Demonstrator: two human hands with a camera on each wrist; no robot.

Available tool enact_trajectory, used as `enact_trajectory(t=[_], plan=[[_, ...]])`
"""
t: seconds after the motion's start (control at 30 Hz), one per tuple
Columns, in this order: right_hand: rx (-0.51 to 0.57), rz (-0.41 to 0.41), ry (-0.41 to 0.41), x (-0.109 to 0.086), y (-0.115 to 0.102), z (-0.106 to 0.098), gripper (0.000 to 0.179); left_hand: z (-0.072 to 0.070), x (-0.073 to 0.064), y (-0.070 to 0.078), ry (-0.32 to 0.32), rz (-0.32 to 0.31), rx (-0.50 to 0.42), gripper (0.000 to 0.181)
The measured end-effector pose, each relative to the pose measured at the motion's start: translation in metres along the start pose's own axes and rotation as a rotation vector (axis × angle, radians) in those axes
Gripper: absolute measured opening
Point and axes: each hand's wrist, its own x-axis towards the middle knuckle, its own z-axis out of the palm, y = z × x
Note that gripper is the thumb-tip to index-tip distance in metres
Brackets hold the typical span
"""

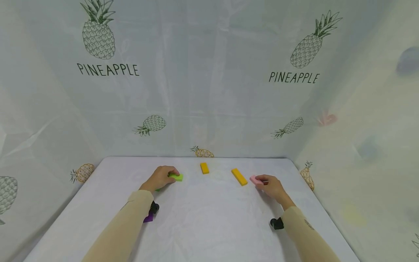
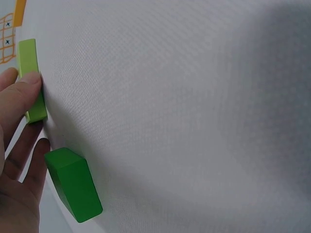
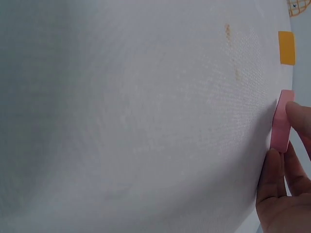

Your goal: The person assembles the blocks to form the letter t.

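Near the far left of the white table, my left hand (image 1: 161, 177) pinches a light green block (image 1: 177, 177) between thumb and fingers. Close beside that hand, a darker green block (image 2: 75, 184) lies on the table in the left wrist view; in the head view the hand hides most of it. On the right, my right hand (image 1: 271, 186) pinches a pink block (image 1: 256, 180) at its end, low over the tabletop. A long yellow-orange block (image 1: 239, 177) lies just left of the pink one. A shorter yellow-orange block (image 1: 204, 168) lies near the back edge.
A purple block (image 1: 148, 218) shows partly from behind the left sleeve. Wrist cameras are strapped under both forearms. A curtain (image 1: 203, 91) printed with pineapples hangs behind the white table (image 1: 209, 222) and along its sides.
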Motion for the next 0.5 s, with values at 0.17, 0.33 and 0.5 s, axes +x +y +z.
enact_trajectory(t=[0.17,0.33,0.5], plan=[[0.011,-0.001,0.022,0.0013,0.0016,0.0011,0.042,-0.0003,-0.0007,0.0032,-0.001,0.007,-0.002,0.021],[-0.055,-0.040,0.063,0.0044,0.0030,0.0025,0.037,-0.0011,-0.0022,0.0053,-0.001,0.006,0.004,0.021],[-0.106,-0.063,0.083,0.0040,0.0046,0.0019,0.039,-0.0005,-0.0030,0.0042,0.004,0.005,-0.003,0.021]])
